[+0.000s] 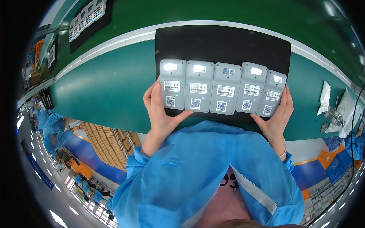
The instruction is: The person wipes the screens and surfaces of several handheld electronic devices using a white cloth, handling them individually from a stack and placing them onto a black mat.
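Observation:
Several grey card payment terminals (227, 102) lie face down, side by side in a row, on a black mat (220, 41). Each back carries printed labels and a square code sticker. My left hand (159, 114) grips the left end of the row, fingers along the outer side of the leftmost terminal (173, 76) and thumb at its near edge. At the other end, my right hand (278, 116) holds the rightmost terminal (272, 85) the same way, thumb at the near edge. That terminal sits slightly tilted and a little nearer to me than its neighbours.
The mat rests on a green worktable (110, 83), against a pale rail (125, 40). Beyond it, on a darker green surface, more terminals (87, 19) lie face up. At the right are white plastic bags (346, 114) and a clear tape dispenser (334, 116). Stacked cartons (106, 144) stand at the lower left.

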Motion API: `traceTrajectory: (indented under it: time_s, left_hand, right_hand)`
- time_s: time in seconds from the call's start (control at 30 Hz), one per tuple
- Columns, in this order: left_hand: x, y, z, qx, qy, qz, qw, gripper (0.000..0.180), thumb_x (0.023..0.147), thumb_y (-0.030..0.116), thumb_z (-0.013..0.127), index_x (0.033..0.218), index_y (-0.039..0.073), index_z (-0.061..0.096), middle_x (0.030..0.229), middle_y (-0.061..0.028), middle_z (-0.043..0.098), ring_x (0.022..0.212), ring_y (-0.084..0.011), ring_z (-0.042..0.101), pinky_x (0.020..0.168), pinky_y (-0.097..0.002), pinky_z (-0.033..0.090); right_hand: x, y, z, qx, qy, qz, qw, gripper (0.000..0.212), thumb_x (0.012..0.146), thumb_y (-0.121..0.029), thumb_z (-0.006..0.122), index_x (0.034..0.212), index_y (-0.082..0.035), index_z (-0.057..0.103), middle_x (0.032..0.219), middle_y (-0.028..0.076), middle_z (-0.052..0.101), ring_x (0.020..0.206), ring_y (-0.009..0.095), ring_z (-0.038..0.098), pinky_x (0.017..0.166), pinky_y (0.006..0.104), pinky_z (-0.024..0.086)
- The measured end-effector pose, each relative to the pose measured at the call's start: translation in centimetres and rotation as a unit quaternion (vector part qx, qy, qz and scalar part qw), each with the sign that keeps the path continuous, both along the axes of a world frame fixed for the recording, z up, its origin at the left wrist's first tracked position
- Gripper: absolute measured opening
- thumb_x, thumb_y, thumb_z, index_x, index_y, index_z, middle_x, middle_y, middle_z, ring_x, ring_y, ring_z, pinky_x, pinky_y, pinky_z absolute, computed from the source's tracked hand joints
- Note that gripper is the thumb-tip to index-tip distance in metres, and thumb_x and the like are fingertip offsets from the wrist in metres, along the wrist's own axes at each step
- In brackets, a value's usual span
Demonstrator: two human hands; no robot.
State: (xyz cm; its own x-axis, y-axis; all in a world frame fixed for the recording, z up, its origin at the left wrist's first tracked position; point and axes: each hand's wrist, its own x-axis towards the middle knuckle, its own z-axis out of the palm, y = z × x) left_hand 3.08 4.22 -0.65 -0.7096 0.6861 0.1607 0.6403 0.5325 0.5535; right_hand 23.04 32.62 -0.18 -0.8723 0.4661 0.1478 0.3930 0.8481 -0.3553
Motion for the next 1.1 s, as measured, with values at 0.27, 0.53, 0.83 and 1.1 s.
traceTrajectory:
  time_s: [0.27,0.53,0.83,1.1]
  left_hand:
    - [-0.3,-0.9,-1.2,0.109,-0.112,-0.004,0.988,0.119,0.074,0.052,0.080,0.155,0.005,0.006,0.154,-0.0231,0.028,0.141,-0.0370,0.028,0.114,-0.0468,0.025]
    - [-0.5,-0.1,-1.9,0.276,-0.222,-0.031,0.935,0.099,0.087,0.080,0.004,0.157,0.009,0.001,0.153,-0.0251,0.032,0.142,-0.0360,0.031,0.117,-0.0490,0.018]
    - [-0.5,0.5,0.4,0.250,-0.271,0.044,0.928,0.102,0.086,0.080,-0.001,0.156,0.006,0.004,0.152,-0.0233,0.035,0.141,-0.0329,0.033,0.117,-0.0458,0.016]
    - [-1.5,-0.9,-1.9,0.215,-0.195,0.070,0.954,0.101,0.088,0.080,0.008,0.154,0.003,0.013,0.153,-0.0215,0.034,0.141,-0.0319,0.032,0.117,-0.0422,0.020]
  right_hand:
    - [0.9,2.8,0.5,-0.232,0.113,-0.045,0.965,0.048,0.096,-0.033,0.059,0.127,0.003,0.057,0.130,0.020,0.055,0.118,0.030,0.053,0.097,0.0396,0.041]
    - [-2.4,6.8,-2.7,-0.194,0.183,-0.145,0.953,0.024,0.099,-0.006,0.053,0.076,0.001,0.050,0.078,0.003,0.051,0.069,0.008,0.040,0.062,0.0228,0.035]
    - [-3.9,6.3,-2.6,-0.156,0.206,-0.141,0.956,0.028,0.099,-0.009,0.055,0.074,0.000,0.047,0.069,0.000,0.042,0.064,0.007,0.034,0.056,0.0239,0.030]
    - [-4.8,4.3,0.7,-0.149,0.142,-0.170,0.964,0.029,0.098,-0.008,0.056,0.126,-0.008,0.059,0.088,0.010,0.068,0.075,0.016,0.065,0.070,0.0294,0.052]
